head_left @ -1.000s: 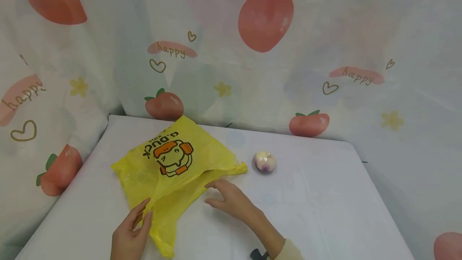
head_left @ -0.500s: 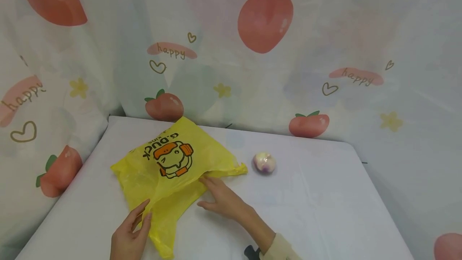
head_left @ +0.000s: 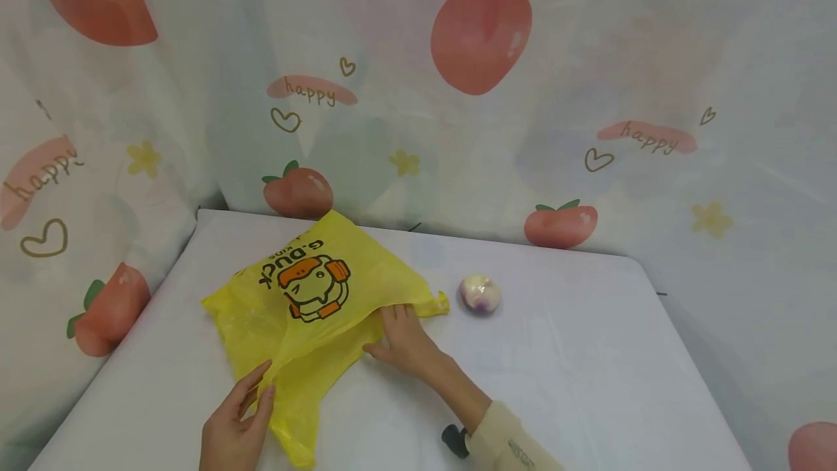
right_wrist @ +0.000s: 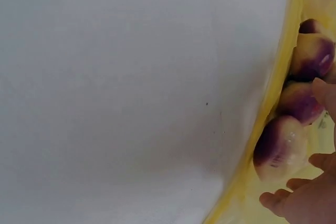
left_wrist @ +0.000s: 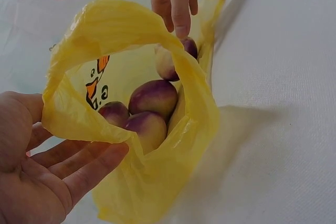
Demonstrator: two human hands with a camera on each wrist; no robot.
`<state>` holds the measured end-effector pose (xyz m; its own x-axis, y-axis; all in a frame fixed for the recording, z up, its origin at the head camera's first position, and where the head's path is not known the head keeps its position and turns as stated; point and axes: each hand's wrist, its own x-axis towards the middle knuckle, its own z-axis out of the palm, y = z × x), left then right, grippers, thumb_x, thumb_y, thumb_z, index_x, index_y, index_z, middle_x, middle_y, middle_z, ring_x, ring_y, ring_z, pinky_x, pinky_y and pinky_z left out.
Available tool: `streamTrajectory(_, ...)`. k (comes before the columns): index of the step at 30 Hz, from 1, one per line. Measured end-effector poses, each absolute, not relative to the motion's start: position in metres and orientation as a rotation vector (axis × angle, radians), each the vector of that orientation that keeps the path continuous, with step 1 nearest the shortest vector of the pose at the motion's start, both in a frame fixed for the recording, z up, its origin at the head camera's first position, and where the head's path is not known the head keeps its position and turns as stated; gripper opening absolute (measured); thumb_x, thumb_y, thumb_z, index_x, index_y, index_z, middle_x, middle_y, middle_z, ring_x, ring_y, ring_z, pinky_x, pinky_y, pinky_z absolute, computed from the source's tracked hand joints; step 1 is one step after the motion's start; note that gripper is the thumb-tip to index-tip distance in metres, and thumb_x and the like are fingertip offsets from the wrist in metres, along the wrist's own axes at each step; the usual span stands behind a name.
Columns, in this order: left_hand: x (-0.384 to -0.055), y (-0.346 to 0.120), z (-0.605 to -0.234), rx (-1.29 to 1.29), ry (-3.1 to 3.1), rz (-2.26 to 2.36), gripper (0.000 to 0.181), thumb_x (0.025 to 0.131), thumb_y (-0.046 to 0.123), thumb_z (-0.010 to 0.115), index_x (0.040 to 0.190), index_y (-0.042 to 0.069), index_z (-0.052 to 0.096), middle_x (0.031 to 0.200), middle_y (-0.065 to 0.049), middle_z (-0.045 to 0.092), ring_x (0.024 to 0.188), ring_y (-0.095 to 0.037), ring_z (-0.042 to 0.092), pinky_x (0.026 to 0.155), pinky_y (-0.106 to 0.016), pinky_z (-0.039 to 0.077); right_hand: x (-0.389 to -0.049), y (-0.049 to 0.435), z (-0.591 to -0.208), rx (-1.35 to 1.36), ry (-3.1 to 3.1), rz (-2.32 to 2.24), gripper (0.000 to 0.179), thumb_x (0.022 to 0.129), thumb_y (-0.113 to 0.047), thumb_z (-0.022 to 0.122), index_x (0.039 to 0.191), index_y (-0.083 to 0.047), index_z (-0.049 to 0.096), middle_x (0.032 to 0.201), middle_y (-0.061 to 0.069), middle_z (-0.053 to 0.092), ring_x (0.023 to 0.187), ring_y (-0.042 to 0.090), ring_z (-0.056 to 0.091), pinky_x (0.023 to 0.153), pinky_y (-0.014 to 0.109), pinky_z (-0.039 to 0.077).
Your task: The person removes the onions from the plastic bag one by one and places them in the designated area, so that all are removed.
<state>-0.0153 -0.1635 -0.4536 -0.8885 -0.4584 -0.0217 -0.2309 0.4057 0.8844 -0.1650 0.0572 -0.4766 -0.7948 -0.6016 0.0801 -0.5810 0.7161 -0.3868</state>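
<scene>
A yellow plastic bag [head_left: 386, 267] with a printed duck lies on the white table, its mouth facing me. My left hand [head_left: 235, 420] holds the near left part of its rim between thumb and fingers. In the left wrist view, several round purple-and-cream vegetables [left_wrist: 153, 99] rest inside, perhaps turnips or onions. My right hand [head_left: 408, 347] reaches into the mouth, fingertips hidden under the upper layer in the head view. The right wrist view has its loosely spread fingers beside the nearest vegetable [right_wrist: 281, 148]; a firm grip is not visible. Another such vegetable [head_left: 480, 294] lies outside, right of the bag.
The white table [head_left: 575, 355] stretches to the right and front. A fruit-printed curtain [head_left: 405, 42] hangs behind and at the left. A dark knob-like part [head_left: 454, 440] sits by my right sleeve [head_left: 510, 442].
My right hand has moved slightly forward, and its fingers have gone from outside the bag's mouth to under its upper layer. The left hand and the outside vegetable stay put.
</scene>
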Motion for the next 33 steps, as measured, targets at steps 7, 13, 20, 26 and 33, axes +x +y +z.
streamTrajectory(7, -0.016, -0.164, -0.453, 0.629, -2.455, -1.484, 0.031, 0.094, 0.013, 0.058, 0.125, 0.011, 0.061, 0.124, -0.020, 0.057, 0.105, -0.039, 0.058, 0.066, -0.033, 0.057, -0.178, 0.053, -0.478, -0.876, 2.862, -0.629, 0.075, 0.083, -0.034, 0.073, 0.139, -0.003, 0.033, 0.137, 0.015, 0.041, 0.124, 0.030, 0.039, 0.103, 0.046, 0.034)
streamTrajectory(13, -0.015, -0.164, -0.453, 0.638, -2.459, -1.505, 0.032, 0.094, 0.013, 0.058, 0.126, 0.012, 0.060, 0.125, -0.019, 0.057, 0.106, -0.038, 0.058, 0.067, -0.033, 0.057, -0.189, 0.051, -0.482, -0.859, 2.838, -0.750, 0.066, 0.081, -0.024, 0.076, 0.134, -0.008, 0.039, 0.125, 0.005, 0.050, 0.115, 0.017, 0.045, 0.102, 0.038, 0.036)
streamTrajectory(20, -0.015, -0.164, -0.454, 0.629, -2.454, -1.498, 0.032, 0.094, 0.012, 0.058, 0.125, 0.011, 0.061, 0.124, -0.019, 0.057, 0.105, -0.038, 0.058, 0.066, -0.032, 0.057, -0.199, 0.045, -0.484, -0.905, 2.799, -1.017, 0.042, 0.085, -0.017, 0.071, 0.122, -0.016, 0.051, 0.112, -0.004, 0.052, 0.101, 0.010, 0.047, 0.093, 0.027, 0.043)
streamTrajectory(26, -0.015, -0.165, -0.452, 0.620, -2.471, -1.515, 0.033, 0.095, 0.015, 0.058, 0.127, 0.010, 0.059, 0.125, -0.022, 0.056, 0.106, -0.039, 0.057, 0.066, -0.032, 0.057, -0.210, 0.040, -0.487, -0.979, 2.777, -1.078, 0.030, 0.086, -0.017, 0.072, 0.112, -0.018, 0.057, 0.105, -0.008, 0.053, 0.098, 0.007, 0.047, 0.089, 0.022, 0.043)
streamTrajectory(33, -0.016, -0.165, -0.451, 0.618, -2.457, -1.523, 0.033, 0.094, 0.011, 0.059, 0.127, 0.010, 0.060, 0.125, -0.021, 0.056, 0.106, -0.039, 0.057, 0.066, -0.032, 0.057, -0.214, 0.038, -0.488, -0.917, 2.735, -0.997, 0.028, 0.085, -0.021, 0.073, 0.109, -0.020, 0.059, 0.103, -0.009, 0.054, 0.095, 0.006, 0.048, 0.086, 0.022, 0.044)
